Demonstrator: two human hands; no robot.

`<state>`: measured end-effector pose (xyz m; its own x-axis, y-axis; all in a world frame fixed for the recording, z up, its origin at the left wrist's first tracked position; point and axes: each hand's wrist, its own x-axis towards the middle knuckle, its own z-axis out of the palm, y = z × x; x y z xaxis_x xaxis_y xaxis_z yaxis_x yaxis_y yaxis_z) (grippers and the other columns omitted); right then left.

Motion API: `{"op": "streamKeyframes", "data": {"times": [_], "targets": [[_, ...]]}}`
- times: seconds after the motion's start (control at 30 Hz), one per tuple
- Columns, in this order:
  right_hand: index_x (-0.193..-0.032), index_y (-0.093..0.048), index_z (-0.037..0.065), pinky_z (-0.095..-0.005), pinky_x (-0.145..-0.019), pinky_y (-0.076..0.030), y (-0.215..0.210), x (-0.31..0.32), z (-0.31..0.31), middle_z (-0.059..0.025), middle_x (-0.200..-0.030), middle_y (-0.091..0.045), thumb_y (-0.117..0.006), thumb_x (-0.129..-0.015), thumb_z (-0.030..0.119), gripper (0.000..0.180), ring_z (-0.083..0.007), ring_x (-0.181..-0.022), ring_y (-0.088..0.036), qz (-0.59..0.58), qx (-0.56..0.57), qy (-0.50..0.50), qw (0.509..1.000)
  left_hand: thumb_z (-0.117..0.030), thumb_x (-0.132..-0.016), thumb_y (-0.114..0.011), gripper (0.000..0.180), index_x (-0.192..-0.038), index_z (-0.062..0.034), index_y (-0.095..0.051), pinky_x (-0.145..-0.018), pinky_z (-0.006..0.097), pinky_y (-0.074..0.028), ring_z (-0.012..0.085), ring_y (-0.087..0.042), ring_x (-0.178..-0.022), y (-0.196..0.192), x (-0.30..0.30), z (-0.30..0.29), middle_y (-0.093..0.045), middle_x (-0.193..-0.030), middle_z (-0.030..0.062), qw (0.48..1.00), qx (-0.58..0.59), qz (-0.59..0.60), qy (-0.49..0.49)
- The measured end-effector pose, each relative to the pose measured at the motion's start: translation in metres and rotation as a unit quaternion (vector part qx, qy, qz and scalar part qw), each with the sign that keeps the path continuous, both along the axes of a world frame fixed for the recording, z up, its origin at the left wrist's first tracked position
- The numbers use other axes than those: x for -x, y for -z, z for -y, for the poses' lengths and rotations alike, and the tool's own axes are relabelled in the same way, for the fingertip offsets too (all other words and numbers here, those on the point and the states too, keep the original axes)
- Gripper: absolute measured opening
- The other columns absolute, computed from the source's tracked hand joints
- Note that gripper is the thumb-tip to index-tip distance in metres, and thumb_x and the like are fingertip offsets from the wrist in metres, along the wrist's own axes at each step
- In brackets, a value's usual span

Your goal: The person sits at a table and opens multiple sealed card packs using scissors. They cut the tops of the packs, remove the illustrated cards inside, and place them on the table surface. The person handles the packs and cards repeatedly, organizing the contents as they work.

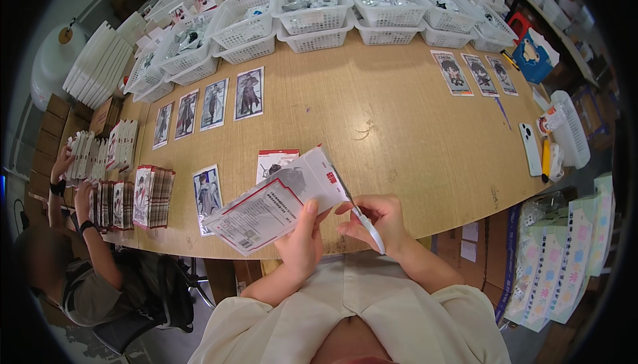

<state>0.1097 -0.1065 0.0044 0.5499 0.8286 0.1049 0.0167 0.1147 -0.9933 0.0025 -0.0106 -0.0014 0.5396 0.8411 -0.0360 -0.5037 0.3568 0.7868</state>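
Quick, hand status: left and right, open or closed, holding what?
Left hand: closed, holding a flat printed package.
Right hand: closed around a slim white item by the package's edge; exact kind cannot be told.

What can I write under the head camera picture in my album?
The left hand holds a packet over the table, the right hand by its edge, white baskets beyond.

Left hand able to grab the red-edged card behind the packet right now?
Probably not: the left hand is holding the packet, which also partly hides the red-edged card in this view.
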Motion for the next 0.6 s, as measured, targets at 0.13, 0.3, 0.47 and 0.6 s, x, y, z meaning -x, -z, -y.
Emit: {"op": "streamKeyframes", "data": {"times": [0.13, 0.3, 0.47, 0.6], "targets": [[-0.08, -0.064, -0.004, -0.0181, -0.044, -0.034, 0.0004, -0.0003, 0.0003, 0.0036, -0.055, -0.049, -0.08, -0.069, 0.015, 0.027, -0.0021, -0.051, -0.043, 0.006, 0.005, 0.003, 1.0, 0.002, -0.085, -0.055, 0.041, -0.123, -0.0001, -0.039, -0.085, 0.041, -0.052, 0.0224, -0.055, -0.102, 0.0, -0.0009, 0.0003, -0.05, -0.116, 0.0128, 1.0, 0.001, -0.001, 0.001], [-0.081, -0.064, -0.004, -0.0179, -0.044, -0.034, 0.0017, -0.0006, 0.0016, 0.0039, -0.055, -0.048, -0.08, -0.068, 0.015, 0.027, -0.0018, -0.051, -0.043, 0.011, 0.021, 0.004, 1.0, -0.004, -0.087, -0.055, 0.041, -0.122, 0.0032, -0.038, -0.087, 0.038, -0.052, 0.0232, -0.058, -0.101, -0.0004, -0.0014, 0.0018, -0.052, -0.113, 0.0142, 1.0, -0.025, -0.012, -0.005], [-0.08, -0.064, -0.003, -0.0175, -0.043, -0.034, 0.0007, -0.0014, 0.0026, 0.004, -0.055, -0.048, -0.079, -0.068, 0.012, 0.025, -0.0015, -0.05, -0.042, 0.026, 0.02, 0.006, 0.999, -0.003, -0.087, -0.054, 0.039, -0.122, 0.0024, -0.039, -0.087, 0.039, -0.052, 0.0232, -0.058, -0.101, 0.0011, -0.0011, 0.0021, -0.052, -0.113, 0.0143, 1.0, -0.026, -0.005, 0.002], [-0.079, -0.064, -0.003, -0.0174, -0.043, -0.033, -0.0004, 0.0003, 0.0028, 0.0042, -0.055, -0.048, -0.079, -0.068, 0.012, 0.024, -0.0013, -0.05, -0.042, 0.012, 0.024, 0.011, 1.0, -0.002, -0.087, -0.054, 0.038, -0.122, 0.0024, -0.039, -0.087, 0.039, -0.052, 0.0233, -0.058, -0.101, 0.0021, 0.0006, 0.0028, -0.052, -0.113, 0.0143, 1.0, -0.026, -0.015, 0.002]]}}
